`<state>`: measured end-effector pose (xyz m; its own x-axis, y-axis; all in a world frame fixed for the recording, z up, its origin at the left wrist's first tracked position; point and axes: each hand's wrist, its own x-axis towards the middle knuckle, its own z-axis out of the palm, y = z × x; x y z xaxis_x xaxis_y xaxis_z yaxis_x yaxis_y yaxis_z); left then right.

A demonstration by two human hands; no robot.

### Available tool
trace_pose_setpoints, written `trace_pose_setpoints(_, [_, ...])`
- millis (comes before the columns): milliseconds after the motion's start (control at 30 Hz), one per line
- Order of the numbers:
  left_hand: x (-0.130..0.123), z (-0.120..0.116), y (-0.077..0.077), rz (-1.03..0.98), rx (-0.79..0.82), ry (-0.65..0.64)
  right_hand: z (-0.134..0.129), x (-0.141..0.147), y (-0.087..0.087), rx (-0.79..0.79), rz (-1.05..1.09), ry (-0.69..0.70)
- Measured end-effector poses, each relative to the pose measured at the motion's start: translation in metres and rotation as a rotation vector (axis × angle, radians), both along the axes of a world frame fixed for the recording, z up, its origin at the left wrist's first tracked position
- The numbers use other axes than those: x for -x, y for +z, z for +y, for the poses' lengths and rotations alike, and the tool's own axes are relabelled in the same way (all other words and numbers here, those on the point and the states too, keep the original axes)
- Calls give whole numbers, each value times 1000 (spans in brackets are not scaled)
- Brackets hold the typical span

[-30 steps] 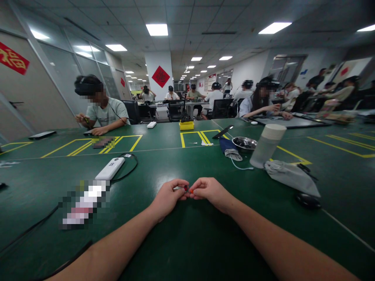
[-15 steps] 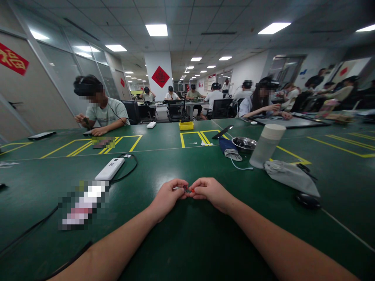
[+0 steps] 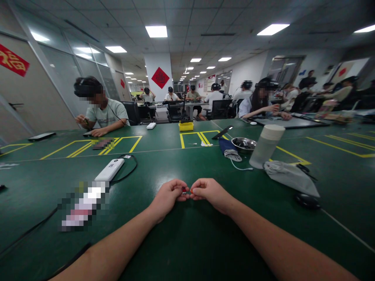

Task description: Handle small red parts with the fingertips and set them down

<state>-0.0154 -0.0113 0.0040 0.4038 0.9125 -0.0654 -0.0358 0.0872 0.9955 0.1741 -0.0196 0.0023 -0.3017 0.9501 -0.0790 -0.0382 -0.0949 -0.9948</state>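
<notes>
Left hand (image 3: 171, 194) pinches a red piece (image 3: 184, 190); right hand (image 3: 209, 192), an orange piece (image 3: 191, 191).

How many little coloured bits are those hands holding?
2 that show: a red piece in the left hand, an orange piece in the right hand. More may be hidden.

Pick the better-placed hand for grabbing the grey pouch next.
Probably the right hand: it's nearer the grey pouch, though it pinches a small orange piece. The left hand is farther off and holds a small red piece.
</notes>
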Motion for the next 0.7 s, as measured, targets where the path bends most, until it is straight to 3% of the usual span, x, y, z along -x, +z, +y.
trace_pose_setpoints(167, [0,-2,1,18,-147,-32,0,0,0,-72,-15,24])
trace_pose_setpoints(433, [-2,-3,-7,213,-431,39,2,3,-1,-336,-229,-6])
trace_pose_setpoints(567, [-1,-4,-6,259,-372,39,1,2,2,-340,-229,-2])
trace_pose_setpoints(700, [0,-4,-3,302,-417,80,2,1,1,-296,-199,-11])
